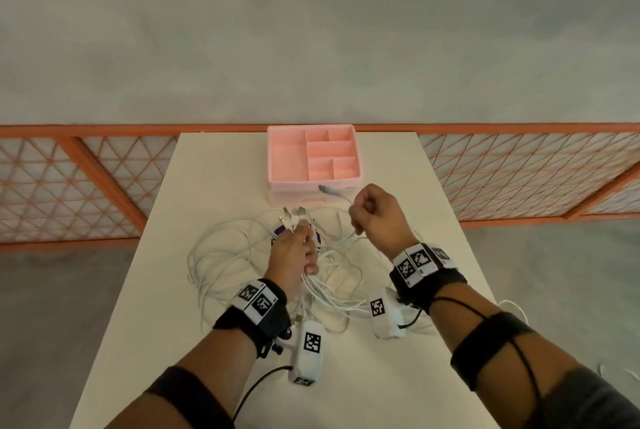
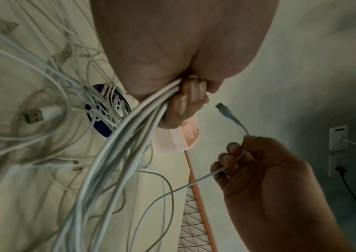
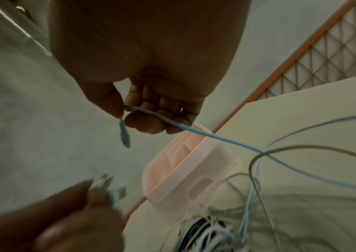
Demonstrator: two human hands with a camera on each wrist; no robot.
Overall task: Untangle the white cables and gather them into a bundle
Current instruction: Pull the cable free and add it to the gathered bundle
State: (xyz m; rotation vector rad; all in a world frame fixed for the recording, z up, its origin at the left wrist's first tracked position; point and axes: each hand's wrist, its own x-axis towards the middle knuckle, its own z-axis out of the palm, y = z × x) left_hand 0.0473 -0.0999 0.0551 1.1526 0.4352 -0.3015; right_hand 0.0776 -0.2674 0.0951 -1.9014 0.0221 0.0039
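Note:
A tangle of white cables (image 1: 228, 255) sprawls over the middle of the white table (image 1: 398, 169). My left hand (image 1: 294, 252) grips a bunch of several cable ends (image 2: 134, 129), whose plugs (image 1: 294, 214) stick out past the fingers. My right hand (image 1: 375, 214), raised to the right of it, pinches a single white cable (image 3: 216, 138) near its end. That cable's USB plug (image 1: 327, 190) (image 2: 223, 108) points left, in front of the pink box. A loose USB plug (image 2: 35, 116) lies among the cables over a dark blue round thing (image 2: 99, 126).
A pink organiser box (image 1: 313, 158) with several compartments and a drawer stands at the table's far edge, just beyond my hands. An orange lattice barrier (image 1: 519, 172) runs behind the table. More white cable (image 1: 516, 307) hangs off the table's right edge.

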